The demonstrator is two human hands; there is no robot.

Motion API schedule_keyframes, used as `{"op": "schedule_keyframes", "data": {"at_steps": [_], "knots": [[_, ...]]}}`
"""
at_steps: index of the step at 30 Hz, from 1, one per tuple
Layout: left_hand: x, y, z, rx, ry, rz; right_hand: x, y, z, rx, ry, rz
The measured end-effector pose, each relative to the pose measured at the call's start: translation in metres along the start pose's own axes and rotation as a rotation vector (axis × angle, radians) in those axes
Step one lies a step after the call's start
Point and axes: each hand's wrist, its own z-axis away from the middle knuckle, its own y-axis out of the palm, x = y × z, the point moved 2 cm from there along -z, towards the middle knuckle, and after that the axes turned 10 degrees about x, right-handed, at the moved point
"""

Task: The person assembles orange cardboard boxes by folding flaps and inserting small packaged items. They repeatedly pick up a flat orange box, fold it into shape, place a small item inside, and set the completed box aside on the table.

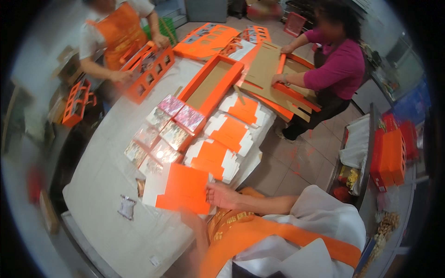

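An orange and white cardboard box blank [183,187] is tilted up over the near edge of the table. My right hand [222,194] is closed on its right edge, fingers pinched there. Blurred at the blank's lower edge is my left hand [193,221]; its fingers are smeared and partly hidden, so their grip does not show. Beyond the blank, several flat orange and white blanks [214,160] lie in an overlapping row. To their left sit several clear-topped boxes [167,152] with pink and pale patterned contents.
A silvery wrapped packet [126,207] lies on the pale table cover [102,185]. Past the boxes is a long orange tray [208,83]. A co-worker at far left handles an orange carrier box [148,76]; another at far right holds brown cardboard [266,69]. Orange boxes [389,157] stand at right.
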Motion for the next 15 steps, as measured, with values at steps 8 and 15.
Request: {"op": "schedule_keyframes", "data": {"at_steps": [8,15], "knots": [[0.027,0.007,0.011,0.238,-0.216,0.160,0.001,0.014,0.036,0.093,-0.035,-0.029],[0.026,0.037,0.017,0.326,-0.197,0.268,0.001,0.002,0.043,0.018,0.025,-0.013]]}}
